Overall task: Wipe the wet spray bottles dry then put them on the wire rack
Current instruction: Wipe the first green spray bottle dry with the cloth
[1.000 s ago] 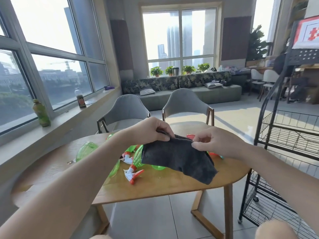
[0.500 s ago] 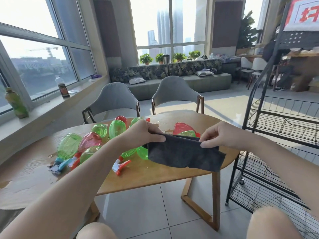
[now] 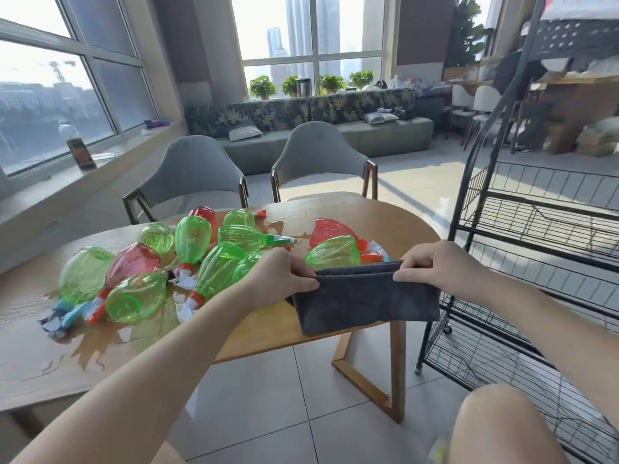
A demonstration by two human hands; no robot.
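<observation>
Spray bottles of clear green and red plastic with white, orange and blue trigger heads (image 3: 221,272) lie tipped over in a heap on the oval wooden table (image 3: 385,219), filling its middle from about nine o'clock round to twelve o'clock of the hands; pooled water (image 3: 100,346) shines on the tabletop at the heap's near edge, toward seven o'clock; the black wire rack with mesh shelves (image 3: 536,212) stands on the tiled floor just beside the table's end at three o'clock, no bottle on the shelves that show; two grey upholstered chairs with dark wooden legs (image 3: 321,159) sit at the far side of the table, at twelve o'clock; the folded dark grey cloth (image 3: 365,301) hangs stretched between both hands over the table's near edge, apart from the heap; a green bottle and a red one (image 3: 331,242) lie just behind its top edge, at twelve o'clock of the cloth; the left hand (image 3: 281,279) pinches the cloth's upper left corner, fingers curled; the right hand (image 3: 435,266) pinches the upper right corner likewise; neither hand touches a bottle.
</observation>
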